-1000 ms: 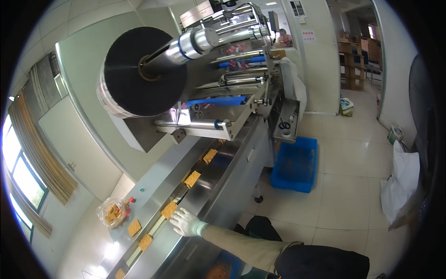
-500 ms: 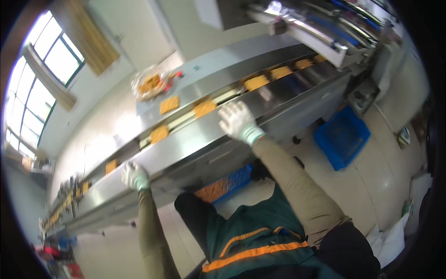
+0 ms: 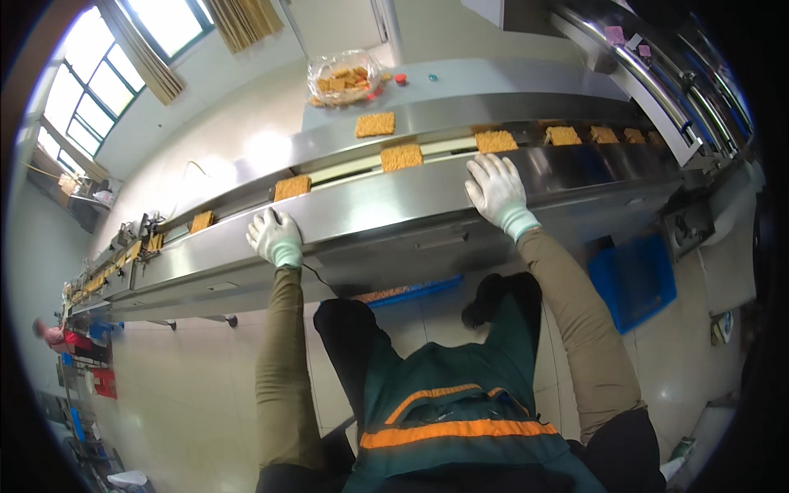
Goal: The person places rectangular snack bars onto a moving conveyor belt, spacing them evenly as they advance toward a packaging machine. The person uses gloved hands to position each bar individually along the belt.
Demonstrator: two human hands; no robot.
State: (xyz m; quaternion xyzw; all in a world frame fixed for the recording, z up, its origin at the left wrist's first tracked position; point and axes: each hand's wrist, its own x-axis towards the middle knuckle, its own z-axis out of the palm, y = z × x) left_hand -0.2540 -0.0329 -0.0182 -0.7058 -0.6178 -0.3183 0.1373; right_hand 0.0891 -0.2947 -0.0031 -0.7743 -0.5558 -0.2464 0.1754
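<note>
My left hand, in a white glove, lies on the near steel edge of a conveyor line. Its fingers are spread and hold nothing, just below a yellow dried noodle block in the channel. Further right, my right hand, gloved too, rests on the same edge with fingers stretched out. Its fingertips come close to another noodle block; I cannot tell if they touch it. Between the hands sits a noodle block in the channel. One loose noodle block lies on the far ledge.
A clear bag of broken noodle pieces and a small red object lie on the grey surface behind. Machinery with rollers stands at right. Blue bins sit below. A person is at far left.
The view has swung and levelled out. Both hands are still on the steel edge, and my right hand is now nearer a noodle block. Nothing has been picked up.
</note>
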